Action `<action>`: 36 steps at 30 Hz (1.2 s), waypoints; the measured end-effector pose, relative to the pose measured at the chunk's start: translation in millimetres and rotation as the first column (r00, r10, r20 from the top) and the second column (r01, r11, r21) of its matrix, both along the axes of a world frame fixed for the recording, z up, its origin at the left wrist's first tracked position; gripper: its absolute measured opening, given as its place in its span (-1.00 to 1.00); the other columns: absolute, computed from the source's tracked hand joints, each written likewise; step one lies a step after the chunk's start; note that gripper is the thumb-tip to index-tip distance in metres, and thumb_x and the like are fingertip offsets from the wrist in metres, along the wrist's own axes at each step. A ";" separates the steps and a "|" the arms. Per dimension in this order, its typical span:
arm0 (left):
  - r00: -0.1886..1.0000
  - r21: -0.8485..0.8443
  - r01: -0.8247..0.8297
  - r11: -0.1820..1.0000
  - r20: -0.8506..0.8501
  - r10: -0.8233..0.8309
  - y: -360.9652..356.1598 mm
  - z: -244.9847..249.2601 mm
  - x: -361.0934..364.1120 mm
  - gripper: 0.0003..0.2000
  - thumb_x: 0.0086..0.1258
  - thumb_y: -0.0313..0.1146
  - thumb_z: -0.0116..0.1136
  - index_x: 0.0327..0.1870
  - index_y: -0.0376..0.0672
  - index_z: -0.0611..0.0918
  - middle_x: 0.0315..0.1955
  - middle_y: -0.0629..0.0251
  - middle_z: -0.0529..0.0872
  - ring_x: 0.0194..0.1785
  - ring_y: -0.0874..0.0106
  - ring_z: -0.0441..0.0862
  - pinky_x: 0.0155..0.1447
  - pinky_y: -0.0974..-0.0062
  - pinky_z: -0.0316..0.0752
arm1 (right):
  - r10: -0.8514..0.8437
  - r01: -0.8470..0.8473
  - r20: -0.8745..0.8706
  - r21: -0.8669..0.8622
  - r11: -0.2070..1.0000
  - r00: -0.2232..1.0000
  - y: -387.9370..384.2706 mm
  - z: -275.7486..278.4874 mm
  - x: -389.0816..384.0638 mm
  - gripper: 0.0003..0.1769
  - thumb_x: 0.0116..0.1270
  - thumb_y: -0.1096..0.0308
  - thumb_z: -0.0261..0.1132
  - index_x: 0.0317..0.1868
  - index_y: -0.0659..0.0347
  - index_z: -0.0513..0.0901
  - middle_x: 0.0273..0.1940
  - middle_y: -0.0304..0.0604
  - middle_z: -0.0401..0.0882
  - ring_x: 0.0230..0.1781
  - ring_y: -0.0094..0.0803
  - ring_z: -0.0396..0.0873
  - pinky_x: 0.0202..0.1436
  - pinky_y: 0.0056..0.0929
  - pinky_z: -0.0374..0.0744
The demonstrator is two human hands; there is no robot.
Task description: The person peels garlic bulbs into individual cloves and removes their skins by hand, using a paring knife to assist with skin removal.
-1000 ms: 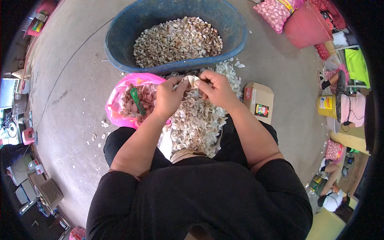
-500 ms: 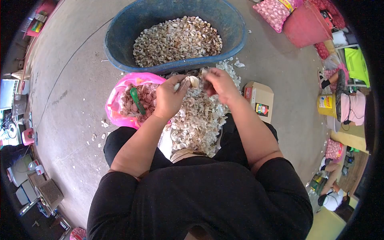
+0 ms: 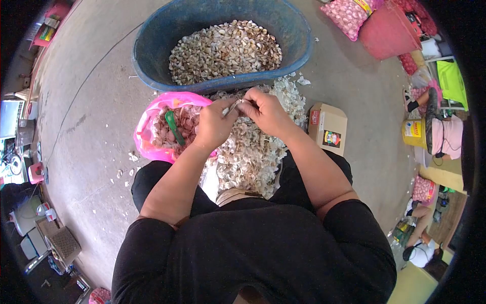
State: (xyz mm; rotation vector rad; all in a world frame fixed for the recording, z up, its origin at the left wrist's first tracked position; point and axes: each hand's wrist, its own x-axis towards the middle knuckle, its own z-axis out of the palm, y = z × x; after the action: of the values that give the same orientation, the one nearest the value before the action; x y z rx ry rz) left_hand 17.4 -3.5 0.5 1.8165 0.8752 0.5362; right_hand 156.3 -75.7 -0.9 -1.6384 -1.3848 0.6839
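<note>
My left hand (image 3: 216, 124) is closed on a pale garlic clove, and a small whitish piece shows at its fingers. My right hand (image 3: 265, 114) meets it, fingertips pinched on the same clove, which is mostly hidden. Below both hands lies a heap of papery garlic skins (image 3: 250, 157) between my legs. At the left a pink bag (image 3: 143, 126) holds reddish garlic cloves (image 3: 190, 126) with a green-handled tool (image 3: 173, 127) on top. Beyond the hands, a blue tub (image 3: 147, 61) holds many pale cloves (image 3: 225, 53).
A cardboard box (image 3: 331, 126) stands right of the skins. At the upper right are a red tub (image 3: 387, 33) and a net bag of garlic (image 3: 347, 17). A yellow bucket (image 3: 414, 133) and other people are at the far right. A cable crosses the floor on the left.
My right hand has moved left and its fingers have closed at the clove by my left hand. The clove that showed between the hands is now mostly covered.
</note>
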 end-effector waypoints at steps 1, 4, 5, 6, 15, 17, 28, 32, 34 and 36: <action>1.000 -0.027 -0.020 0.999 0.011 0.020 -1.2 0.3 1.1 -0.77 0.14 -0.40 0.10 -0.20 -0.32 0.57 -0.31 0.01 0.62 -0.21 0.25 0.59 -0.14 0.47 0.44 | -0.055 0.056 0.005 -0.024 0.998 0.998 -2.4 2.2 -2.8 -0.81 0.17 0.31 0.19 -0.39 0.26 0.42 -0.56 -0.10 0.47 -0.59 -0.41 0.45 -0.52 -0.48 0.41; 0.997 -0.223 -0.071 0.972 0.010 0.076 -4.3 7.5 2.8 -0.79 0.13 -0.42 0.10 -0.22 -0.31 0.58 -0.33 0.01 0.61 -0.24 0.23 0.59 -0.17 0.47 0.44 | -0.162 0.161 -0.017 -0.037 0.986 0.987 -4.0 10.2 -6.5 -0.86 0.19 0.42 0.17 -0.38 0.27 0.37 -0.57 -0.20 0.42 -0.56 -0.61 0.35 -0.48 -0.58 0.39; 0.998 -0.143 -0.048 0.989 0.022 0.052 -3.3 7.5 3.8 -0.79 0.13 -0.43 0.10 -0.23 -0.31 0.58 -0.33 0.01 0.61 -0.27 0.23 0.59 -0.19 0.47 0.44 | -0.157 0.157 -0.052 -0.003 0.988 0.986 -2.8 11.5 -5.3 -0.86 0.19 0.43 0.16 -0.39 0.27 0.36 -0.58 -0.20 0.42 -0.56 -0.61 0.36 -0.48 -0.58 0.39; 0.999 -0.062 -0.025 0.998 0.031 0.027 -1.1 6.4 3.8 -0.79 0.13 -0.43 0.09 -0.23 -0.30 0.58 -0.34 0.02 0.62 -0.29 0.23 0.59 -0.20 0.48 0.44 | -0.151 0.155 -0.087 0.030 0.988 0.985 -1.8 12.0 -4.9 -0.86 0.19 0.43 0.16 -0.39 0.27 0.36 -0.58 -0.20 0.42 -0.56 -0.60 0.36 -0.48 -0.57 0.39; 0.987 -0.080 -0.033 0.996 0.154 0.045 -8.2 2.4 4.8 -0.82 0.14 -0.46 0.07 -0.24 -0.30 0.58 -0.47 0.18 0.61 -0.46 0.45 0.52 -0.32 0.54 0.43 | -0.202 0.209 -0.067 0.118 0.971 0.977 -5.4 3.9 -20.0 -0.83 0.16 0.39 0.17 -0.43 0.25 0.33 -0.63 -0.05 0.45 -0.64 -0.15 0.47 -0.59 -0.34 0.39; 0.977 -0.318 -0.028 0.948 0.190 0.092 -10.8 9.4 7.8 -0.82 0.15 -0.46 0.07 -0.24 -0.31 0.58 -0.48 0.23 0.61 -0.46 0.52 0.49 -0.32 0.56 0.43 | -0.221 0.221 -0.023 0.202 0.954 0.975 -5.4 3.9 -20.7 -0.83 0.17 0.39 0.16 -0.43 0.24 0.33 -0.65 -0.08 0.43 -0.67 -0.21 0.46 -0.61 -0.37 0.38; 0.997 0.063 -0.011 0.998 0.077 0.006 1.4 6.6 1.3 -0.79 0.18 -0.38 0.08 -0.25 -0.34 0.58 -0.48 0.24 0.63 -0.41 0.62 0.52 -0.33 0.65 0.41 | -0.131 0.146 -0.178 0.076 0.986 0.975 -2.5 10.9 -13.5 -0.90 0.23 0.43 0.11 -0.36 0.25 0.35 -0.62 -0.24 0.39 -0.61 -0.59 0.33 -0.52 -0.57 0.37; 0.989 -0.265 -0.064 0.962 0.111 0.096 -5.7 16.3 6.0 -0.79 0.18 -0.38 0.09 -0.26 -0.35 0.58 -0.50 0.29 0.62 -0.46 0.62 0.49 -0.35 0.64 0.41 | -0.216 0.247 -0.191 0.153 0.957 0.957 -2.5 -0.9 -20.6 -0.87 0.23 0.38 0.12 -0.34 0.25 0.36 -0.63 -0.18 0.41 -0.66 -0.53 0.35 -0.57 -0.51 0.35; 0.959 -0.436 -0.054 0.898 0.226 0.168 -7.3 11.1 5.9 -0.79 0.18 -0.37 0.10 -0.26 -0.35 0.58 -0.50 0.32 0.61 -0.49 0.61 0.48 -0.37 0.64 0.41 | -0.266 0.305 -0.271 0.115 0.945 0.925 -4.1 -2.8 -24.1 -0.87 0.24 0.38 0.11 -0.34 0.25 0.35 -0.61 -0.20 0.42 -0.64 -0.55 0.36 -0.56 -0.52 0.36; 0.972 -0.368 -0.045 0.929 0.199 0.126 -2.4 10.1 5.1 -0.80 0.21 -0.38 0.08 -0.26 -0.35 0.57 -0.51 0.37 0.60 -0.48 0.65 0.42 -0.38 0.67 0.36 | -0.295 0.328 -0.315 0.055 0.943 0.902 -3.6 -1.4 -23.1 -0.87 0.25 0.38 0.10 -0.33 0.25 0.35 -0.59 -0.20 0.43 -0.61 -0.57 0.36 -0.55 -0.53 0.36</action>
State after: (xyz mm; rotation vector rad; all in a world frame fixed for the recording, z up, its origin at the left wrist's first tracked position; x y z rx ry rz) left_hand 22.5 -6.0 10.6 1.3608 0.8416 0.5767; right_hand 133.1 -79.3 -2.2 -1.5486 -0.8966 0.6279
